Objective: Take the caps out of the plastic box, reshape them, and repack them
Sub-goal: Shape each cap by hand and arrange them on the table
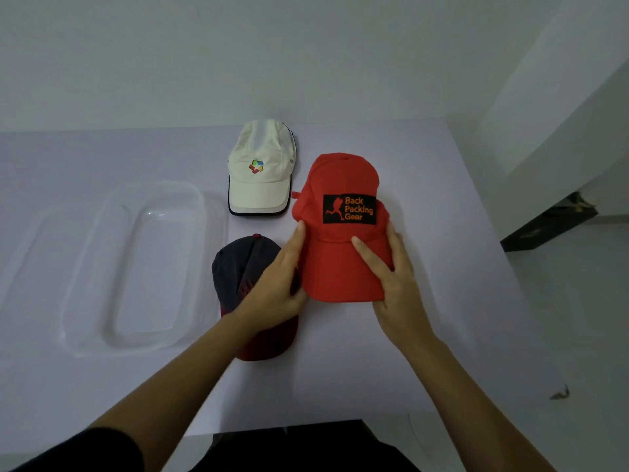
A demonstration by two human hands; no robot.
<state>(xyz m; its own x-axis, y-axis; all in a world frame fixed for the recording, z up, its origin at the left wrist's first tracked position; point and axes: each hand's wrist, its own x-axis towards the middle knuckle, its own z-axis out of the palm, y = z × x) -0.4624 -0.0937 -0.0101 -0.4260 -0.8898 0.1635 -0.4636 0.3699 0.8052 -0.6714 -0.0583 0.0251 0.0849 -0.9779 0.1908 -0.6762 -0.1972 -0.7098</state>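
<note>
A red cap [337, 267] with a black "Back Packing Gear" patch is held by its brim at the middle right. My left hand [277, 284] grips the brim's left edge and my right hand [391, 281] grips its right edge. A cream cap [260, 172] with a coloured logo lies flat behind it. A dark navy cap [238, 267] with a dark red brim lies under my left forearm, partly hidden. The clear plastic box [136, 267] stands on the left with nothing in it.
The white table [442, 335] ends at a white wall behind and drops off on the right to a pale floor. What looks like the box's clear lid [34, 253] lies under or beside the box on the left. A dark object [551, 223] sits beyond the right edge.
</note>
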